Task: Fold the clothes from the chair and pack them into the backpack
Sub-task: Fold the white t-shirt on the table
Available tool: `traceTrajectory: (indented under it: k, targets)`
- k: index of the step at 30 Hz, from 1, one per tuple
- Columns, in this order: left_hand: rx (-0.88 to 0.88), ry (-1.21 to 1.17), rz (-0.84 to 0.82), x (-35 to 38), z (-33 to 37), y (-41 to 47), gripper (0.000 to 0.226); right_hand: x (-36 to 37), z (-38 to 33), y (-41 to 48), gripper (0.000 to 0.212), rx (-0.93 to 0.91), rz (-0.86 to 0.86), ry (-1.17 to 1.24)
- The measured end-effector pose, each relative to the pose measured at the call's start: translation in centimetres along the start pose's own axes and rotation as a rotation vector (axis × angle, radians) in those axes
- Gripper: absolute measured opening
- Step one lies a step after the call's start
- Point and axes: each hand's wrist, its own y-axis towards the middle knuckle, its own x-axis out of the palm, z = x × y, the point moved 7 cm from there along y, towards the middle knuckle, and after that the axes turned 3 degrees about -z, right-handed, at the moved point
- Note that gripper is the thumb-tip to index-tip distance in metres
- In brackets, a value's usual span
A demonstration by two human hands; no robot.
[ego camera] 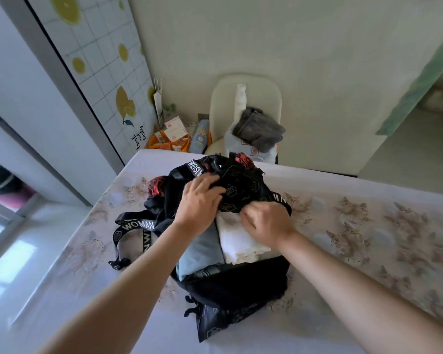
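Now our left hand (200, 198) grips the flap of the limp backpack (235, 284) on the desk (368, 226), right hand (266, 223) pinching its edge. At twelve o'clock a soft, light grey garment (261, 129) lies on the chair (246, 85); we'd grab its hem.

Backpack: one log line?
backpack open on table | white cloth, blue cloth inside | left hand grips it | right hand at opening | grey garment on chair
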Motion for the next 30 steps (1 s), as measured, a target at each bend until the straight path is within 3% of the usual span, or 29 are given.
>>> traceTrajectory:
  k: [1, 3, 5, 7, 9, 11, 12, 13, 15, 16, 19, 23, 25, 27, 30]
  targets:
    - [-0.106, 0.012, -0.011, -0.5, -0.8, 0.5, 0.040, -0.8, 1.1, 0.8, 0.023, 0.070, 0.038, -0.009]
    - [-0.369, -0.033, -0.219, 0.2, -2.7, 1.1, 0.067, -0.8, 3.4, 2.2, 0.021, 0.237, -0.027, -0.037]
    - [-0.543, -0.089, -0.422, 1.0, -3.8, 0.6, 0.078, 0.8, 6.0, 2.5, 0.042, 0.428, -0.214, -0.014]
    - [-0.576, -0.155, -0.435, 0.4, -3.8, 0.4, 0.071, 1.9, 7.4, 2.3, 0.067, 0.558, -0.398, 0.067]
    - [-0.529, -0.224, -0.373, -1.2, -2.8, 0.6, 0.065, 2.4, 7.3, 2.5, 0.093, 0.550, -0.510, 0.129]
    - [-0.488, -0.317, -0.325, -2.7, -1.8, 0.5, 0.060, 2.0, 7.0, 3.0, 0.103, 0.529, -0.517, 0.198]
    - [-0.490, -0.393, -0.335, -3.1, -1.5, 0.2, 0.056, 1.3, 7.0, 3.1, 0.095, 0.522, -0.484, 0.224]
    - [-0.485, -0.463, -0.389, -3.0, -1.3, -0.3, 0.048, 0.5, 6.8, 3.1, 0.075, 0.485, -0.436, 0.254]
    - [-0.435, -0.529, -0.560, -2.6, -0.5, -1.5, 0.022, -0.8, 6.3, 2.6, 0.021, 0.376, -0.381, 0.290]
    - [-0.401, -0.542, -0.643, -2.5, 0.4, -2.0, 0.020, -1.1, 5.9, 1.8, 0.016, 0.329, -0.387, 0.306]
    - [-0.420, -0.465, -0.798, -1.0, 3.2, -2.1, 0.054, -0.5, 4.7, -2.4, 0.020, 0.270, -0.512, 0.327]
    - [-0.256, -0.172, -0.642, 2.7, 7.6, 0.1, 0.021, 1.8, 3.8, -8.2, 0.024, 0.143, -0.742, 0.247]
    - [-0.125, -0.044, -0.625, 5.3, 9.5, 0.0, 0.039, 2.1, 4.4, -9.6, 0.034, 0.164, -0.803, 0.311]
    - [-0.073, 0.101, -0.730, 8.1, 10.6, -1.3, 0.067, 1.3, 5.9, -9.8, 0.046, 0.299, -0.793, 0.427]
    - [-0.016, 0.298, -0.802, 10.2, 10.5, -3.4, 0.084, 0.2, 9.8, -8.6, 0.048, 0.466, -0.559, 0.454]
